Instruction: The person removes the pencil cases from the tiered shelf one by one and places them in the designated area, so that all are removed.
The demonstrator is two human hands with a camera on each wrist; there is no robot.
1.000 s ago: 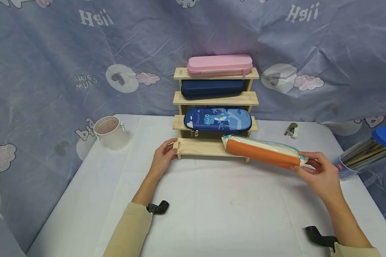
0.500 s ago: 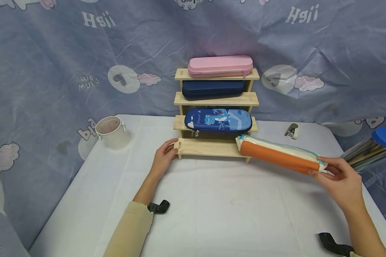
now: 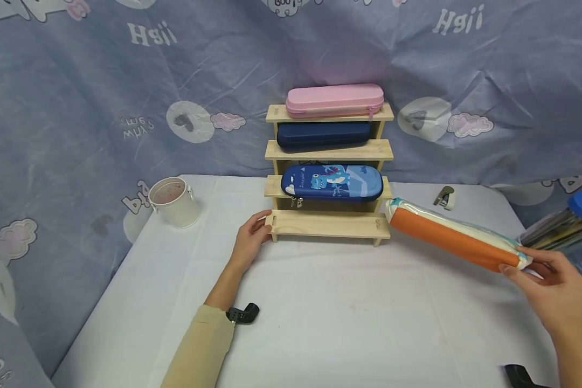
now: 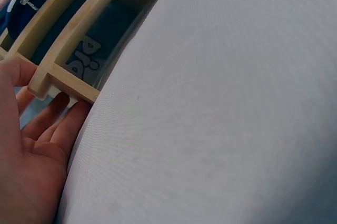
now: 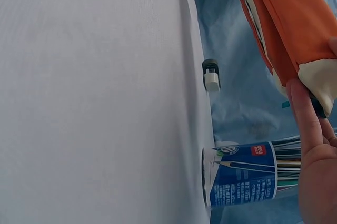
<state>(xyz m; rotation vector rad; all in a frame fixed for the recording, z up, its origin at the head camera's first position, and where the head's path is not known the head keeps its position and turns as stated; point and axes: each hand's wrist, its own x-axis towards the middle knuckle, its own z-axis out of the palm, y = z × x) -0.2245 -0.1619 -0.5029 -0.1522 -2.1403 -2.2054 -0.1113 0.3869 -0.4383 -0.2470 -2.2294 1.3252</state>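
Note:
My right hand [image 3: 555,288] pinches the near end of an orange pencil case [image 3: 453,240] with a cream and clear top. The case slants up in the air to the right of a stepped wooden rack [image 3: 330,222]. At the left end of the rack's lowest step, my left hand [image 3: 249,237] grips the wood; the left wrist view shows the thumb above the step end [image 4: 45,79] and fingers below it. A blue dinosaur pencil case [image 3: 332,182], a navy case [image 3: 322,134] and a pink case [image 3: 334,101] lie on the upper steps. The lowest step is bare.
To the left stands a white bucket [image 3: 177,205]. A small stapler [image 3: 445,198] lies at the back right, and a blue-lidded tub [image 5: 245,174] of pencils stands by the right edge, partly behind my right hand. A printed cloth [image 3: 223,64] hangs behind the white table [image 3: 349,323].
The right hand has pulled the orange pencil case to the right, away from the rack's lowest step, which it overlapped before. My left hand stays on the step end.

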